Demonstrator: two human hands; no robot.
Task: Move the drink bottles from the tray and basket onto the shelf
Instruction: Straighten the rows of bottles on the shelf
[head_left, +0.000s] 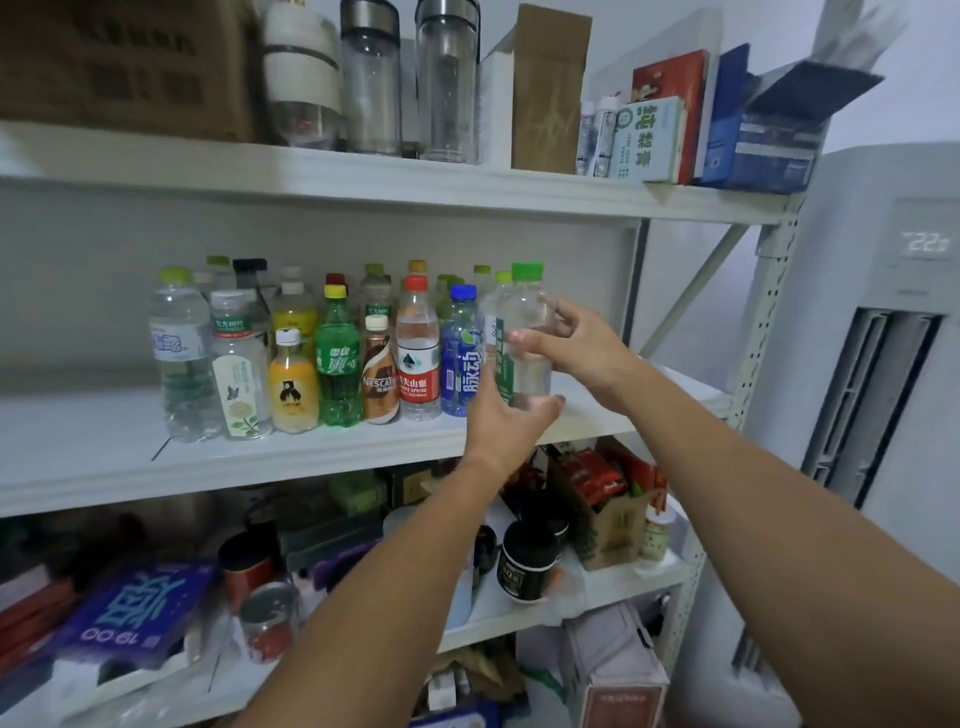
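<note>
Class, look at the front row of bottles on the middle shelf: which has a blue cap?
The blue-labelled bottle, right of the red-capped water bottle; no other cap is blue.

A clear plastic bottle (522, 306) is showing a green cap and green-and-white label; a blue-tinted plastic bottle (461, 364) is wearing a blue cap; a green plastic soda bottle (338, 374) is carrying a yellow cap.

Storeroom or pantry: white metal shelving (208, 478) packed with plastic drink bottles (337, 364) and brown cardboard boxes (130, 62); white standing air conditioner (883, 364) beside its right edge.
</note>
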